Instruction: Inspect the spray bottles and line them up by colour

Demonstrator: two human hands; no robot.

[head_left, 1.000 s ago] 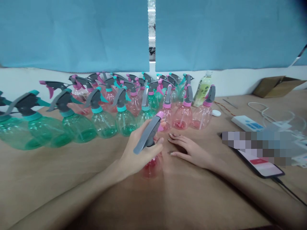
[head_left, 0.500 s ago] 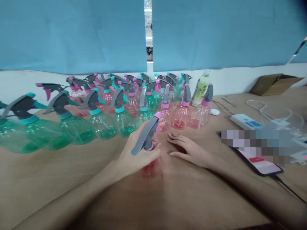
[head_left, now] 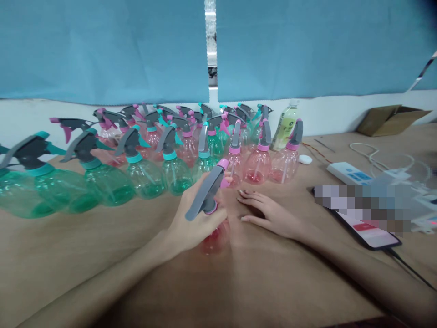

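My left hand (head_left: 194,218) is wrapped around the neck of a pink spray bottle (head_left: 215,241) with a grey trigger head and pink nozzle. The bottle stands upright on the brown tabletop (head_left: 143,282), its nozzle pointing away from me. Fingers and palm hide part of its body. Just right of it my right hand (head_left: 266,212) lies flat on the table, fingers stretched out, holding nothing. Beyond my hands stand pink spray bottles (head_left: 256,166) with pink collars. Green spray bottles (head_left: 145,177) with turquoise collars line up to the left.
More spray bottles crowd behind the front row. A labelled drink bottle (head_left: 286,127) stands at their right end, near a white round object (head_left: 305,159). On the right lie a phone (head_left: 372,234) with a cable, a white power strip (head_left: 348,174) and an open cardboard box (head_left: 389,120).
The thumb of my left hand has shifted slightly at the bottle's neck. The bottle and my right hand stay in nearly the same place.
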